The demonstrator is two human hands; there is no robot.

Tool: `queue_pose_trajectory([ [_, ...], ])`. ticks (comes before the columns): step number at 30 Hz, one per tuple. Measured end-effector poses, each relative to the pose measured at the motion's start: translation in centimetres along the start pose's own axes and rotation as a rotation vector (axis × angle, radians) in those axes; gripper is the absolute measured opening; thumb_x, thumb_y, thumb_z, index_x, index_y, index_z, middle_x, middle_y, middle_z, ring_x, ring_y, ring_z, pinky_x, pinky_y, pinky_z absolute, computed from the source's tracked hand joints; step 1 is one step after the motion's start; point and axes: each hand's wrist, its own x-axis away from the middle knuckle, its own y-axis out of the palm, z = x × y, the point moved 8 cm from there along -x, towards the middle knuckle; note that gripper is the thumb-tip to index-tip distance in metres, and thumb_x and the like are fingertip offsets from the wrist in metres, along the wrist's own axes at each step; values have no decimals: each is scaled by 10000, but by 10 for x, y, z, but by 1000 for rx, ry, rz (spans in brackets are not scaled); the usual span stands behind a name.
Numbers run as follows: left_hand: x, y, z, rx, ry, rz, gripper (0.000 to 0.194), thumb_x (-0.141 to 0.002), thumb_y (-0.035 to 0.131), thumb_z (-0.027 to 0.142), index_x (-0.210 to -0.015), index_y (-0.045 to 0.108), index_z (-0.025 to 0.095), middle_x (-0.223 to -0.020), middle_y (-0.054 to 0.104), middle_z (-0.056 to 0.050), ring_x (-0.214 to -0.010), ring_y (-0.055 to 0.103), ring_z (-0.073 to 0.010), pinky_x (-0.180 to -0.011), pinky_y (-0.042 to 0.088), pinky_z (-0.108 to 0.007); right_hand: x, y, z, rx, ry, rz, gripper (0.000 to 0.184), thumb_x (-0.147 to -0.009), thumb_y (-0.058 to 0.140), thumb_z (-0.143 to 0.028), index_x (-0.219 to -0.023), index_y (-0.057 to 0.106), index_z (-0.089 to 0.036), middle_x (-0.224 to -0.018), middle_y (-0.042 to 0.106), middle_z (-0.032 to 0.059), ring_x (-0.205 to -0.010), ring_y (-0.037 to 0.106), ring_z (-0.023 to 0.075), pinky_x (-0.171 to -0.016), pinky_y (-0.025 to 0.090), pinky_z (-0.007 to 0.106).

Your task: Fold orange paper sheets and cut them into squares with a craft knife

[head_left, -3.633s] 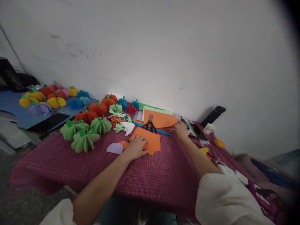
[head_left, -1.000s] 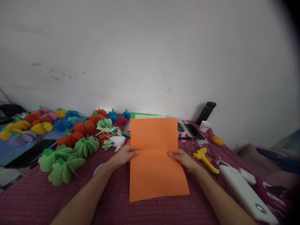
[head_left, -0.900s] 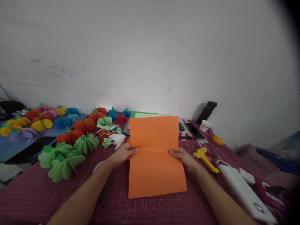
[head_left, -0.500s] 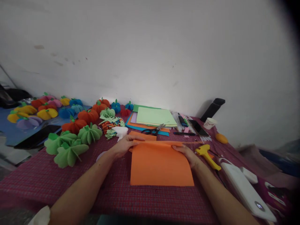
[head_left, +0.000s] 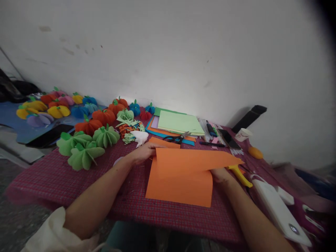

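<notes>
A large orange sheet of paper point(head_left: 181, 189) is bent over on itself in front of me, its upper flap swung askew to the right. My left hand point(head_left: 143, 154) pinches the sheet at its left edge. At the right side my right hand point(head_left: 219, 175) holds it, with the fingers hidden between the layers. Just beyond lie smaller orange paper pieces point(head_left: 165, 142), partly covered by the sheet. Black-handled scissors point(head_left: 177, 138) rest there against a stack of coloured paper, pale green on top point(head_left: 181, 122).
Green paper pumpkins point(head_left: 85, 155) and orange ones point(head_left: 103, 116) stand at left, beside paper scraps point(head_left: 128, 131) and a white crumpled piece point(head_left: 140, 137). At right are a yellow glue gun point(head_left: 240, 176), a white device point(head_left: 280, 213), a phone point(head_left: 229, 139), a pen point(head_left: 212, 144) and a paper cup point(head_left: 243, 134).
An orange sheet was taken from the stack and held up flat in both hands. Its upper half has since come down towards me, and my right hand has slipped under the flap.
</notes>
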Motion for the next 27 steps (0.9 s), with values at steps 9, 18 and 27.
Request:
queue_pose_trajectory([
  [9, 1, -3, -8, 151, -120, 14, 253, -630, 691, 278, -845, 716, 147, -849, 705, -84, -735, 640, -194, -693, 464, -299, 14, -3, -21, -87, 129, -3, 355, -571, 639, -384, -890, 670, -230, -804, 705, 48, -686, 644, 233, -653, 488, 363],
  [18, -2, -4, -9, 86, -97, 17, 165, -638, 643, 227, -766, 705, 144, -792, 690, -57, -698, 614, -171, -689, 447, -300, 9, 0, -15, -290, 179, -11, 234, -568, 615, -320, -774, 621, -210, -670, 662, 6, -506, 561, 157, -466, 412, 254],
  [27, -4, -9, -10, -129, -53, -20, 195, -697, 560, 219, -808, 709, 157, -885, 692, -41, -795, 610, -164, -763, 441, -295, 4, 2, 1, -348, 246, -67, 167, -644, 612, -245, -807, 641, -218, -719, 676, 2, -566, 596, 158, -512, 440, 257],
])
